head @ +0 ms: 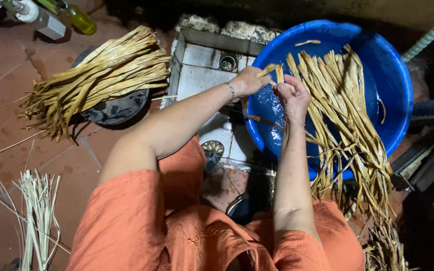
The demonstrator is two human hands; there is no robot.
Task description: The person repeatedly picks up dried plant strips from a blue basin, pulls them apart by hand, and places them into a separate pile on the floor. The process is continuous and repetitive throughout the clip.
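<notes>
The strip was a flat, pale yellow-tan length of dried leaf, narrow and fibrous, its upper end frayed into two short stubs. It was pinched between both hands over the near-left rim of the basin. The left hand had its fingers curled shut on the upper end; the right hand, just beside it and slightly lower, was also closed, thumb pressed to fingers on the same strip. From the left fingers the strip ran roughly upright — its long axis pointing away from the person at the top — and below the right fingers a thin tail trailed down toward the lap, while a darker strand bent leftward under the wrists.

The basin was round, blue plastic, with wet sheen on its inner wall. Right of the fingers it held a thick sheaf of leaves, lying diagonally, the tips near the far rim and the lower ends spilling over the near rim to the floor. One stray piece lay apart, beyond the fingers.

Well left of the hands, a second bundle rested on a dark round tray — fanned, ends pointing down-left. Thin pale stalks lay on the tiles near the left knee.
</notes>
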